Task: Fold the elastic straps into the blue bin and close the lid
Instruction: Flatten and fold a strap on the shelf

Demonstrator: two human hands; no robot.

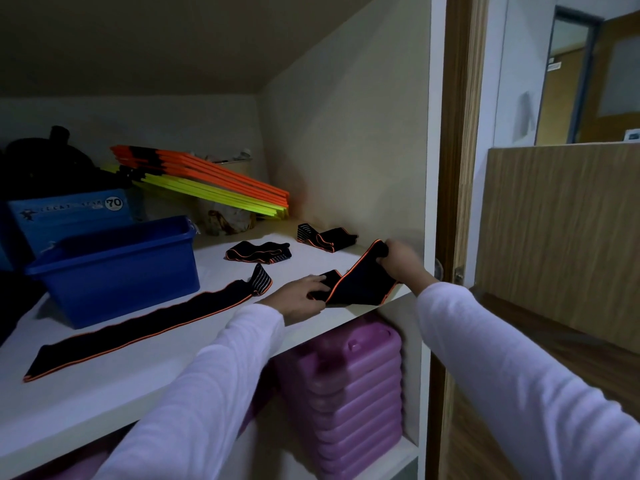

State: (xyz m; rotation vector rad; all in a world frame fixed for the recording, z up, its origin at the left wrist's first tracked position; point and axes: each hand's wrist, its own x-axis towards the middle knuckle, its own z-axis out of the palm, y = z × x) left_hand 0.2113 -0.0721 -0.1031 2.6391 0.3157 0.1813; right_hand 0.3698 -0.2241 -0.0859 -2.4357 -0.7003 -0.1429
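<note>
Elastic straps lay spread over the white shelf (104, 386), with the open blue bin (114, 271) at its left rear and the longest strap (138, 327) flat and unfolded just in front of it. Near the right front edge, the strap being folded (360, 282) was lifted at one end by the right hand (401, 261), fingers curled round it, while the left hand (301, 299) pinched its lower fold. Two folded straps (258, 252) (325, 237) sat further back.
</note>
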